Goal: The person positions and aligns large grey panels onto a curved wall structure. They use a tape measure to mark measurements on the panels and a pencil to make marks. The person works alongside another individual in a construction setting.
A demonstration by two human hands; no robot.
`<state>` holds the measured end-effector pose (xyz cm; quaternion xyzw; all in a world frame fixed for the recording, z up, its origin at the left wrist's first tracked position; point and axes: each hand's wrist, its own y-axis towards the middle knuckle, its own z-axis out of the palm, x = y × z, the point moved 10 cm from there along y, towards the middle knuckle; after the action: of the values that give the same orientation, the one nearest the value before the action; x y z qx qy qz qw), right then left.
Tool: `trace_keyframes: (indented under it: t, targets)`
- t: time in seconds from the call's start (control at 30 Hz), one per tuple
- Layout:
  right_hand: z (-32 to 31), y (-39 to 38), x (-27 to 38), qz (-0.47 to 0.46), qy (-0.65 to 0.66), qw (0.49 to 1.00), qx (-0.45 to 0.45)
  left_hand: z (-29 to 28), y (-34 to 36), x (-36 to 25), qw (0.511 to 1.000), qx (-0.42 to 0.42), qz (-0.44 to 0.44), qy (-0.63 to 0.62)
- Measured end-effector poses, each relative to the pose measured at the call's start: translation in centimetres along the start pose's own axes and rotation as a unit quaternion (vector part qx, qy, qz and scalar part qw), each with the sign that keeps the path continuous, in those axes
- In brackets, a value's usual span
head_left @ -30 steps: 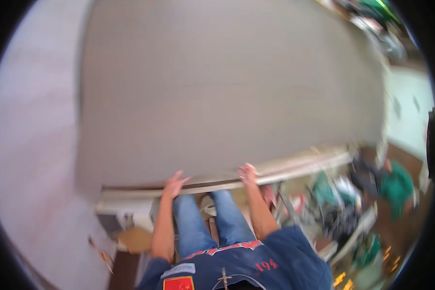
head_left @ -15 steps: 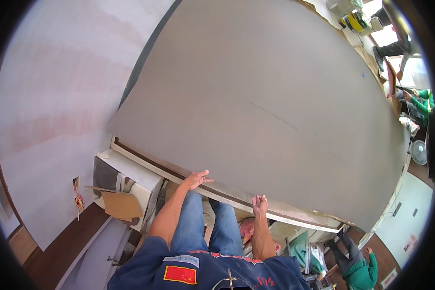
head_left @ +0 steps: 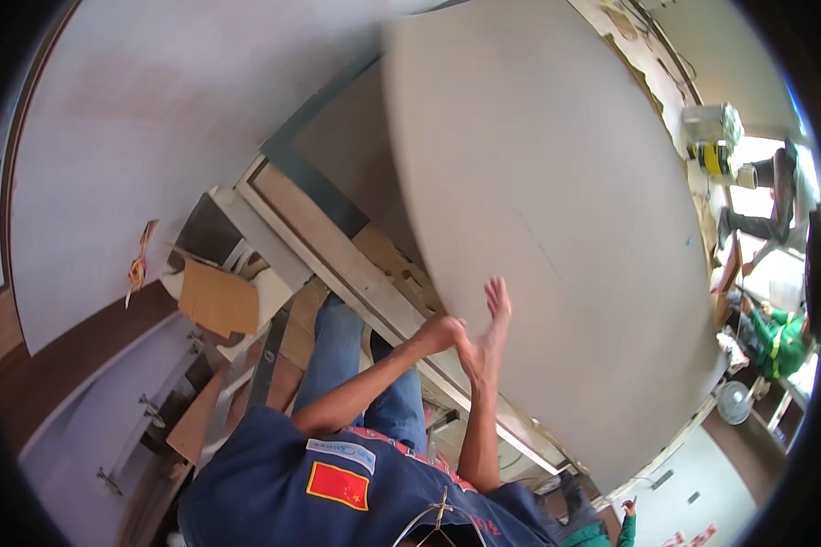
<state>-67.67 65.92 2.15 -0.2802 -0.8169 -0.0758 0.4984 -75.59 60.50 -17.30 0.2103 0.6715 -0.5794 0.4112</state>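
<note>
A large grey sheet (head_left: 556, 182) stretches out before me, its left part raised and curving up off a dark surface below. My left hand (head_left: 441, 335) is closed at the sheet's near left corner, its fingers curled in. Right beside it, my right hand (head_left: 489, 333) rests against the near edge, fingers stretched upward over the grey face. The two hands touch or nearly touch at the thumbs. Whatever part of the sheet lies behind the left fingers is hidden.
A pale frame (head_left: 356, 283) runs along the near side, with torn brown cardboard (head_left: 394, 260) behind it. Wires hang from the left wall (head_left: 137, 272). A bent cardboard piece (head_left: 214, 299) lies near a white cabinet. Co-workers in green (head_left: 780, 342) are at the right.
The sheet's left side has lifted and swung rightward, uncovering the dark surface and cardboard. My left hand has moved right, next to my right hand. The view has turned.
</note>
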Motion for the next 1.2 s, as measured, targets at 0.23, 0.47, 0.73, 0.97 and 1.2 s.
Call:
trace_keyframes:
  t: [0.23,0.47,0.73,0.97,1.2]
  targets:
    - [4.9,7.1,5.4,-0.054,-0.197,0.979,0.03,-3.0,-3.6,-5.5,0.952,0.032,0.217,-0.214]
    - [4.3,4.4,2.2,0.048,-0.187,0.981,-0.015,-29.8,0.0,20.0,0.808,-0.529,-0.007,-0.259]
    - [6.8,3.1,1.4,0.054,-0.221,0.973,-0.036,-40.6,4.7,22.9,0.649,-0.505,-0.035,-0.568]
    - [11.1,2.7,-0.3,0.03,-0.24,0.97,0.007,-44.5,4.9,20.6,0.585,-0.579,0.076,-0.562]
    - [19.3,3.9,-1.8,0.029,-0.209,0.976,0.05,-45.2,4.8,23.2,0.637,-0.606,0.03,-0.476]
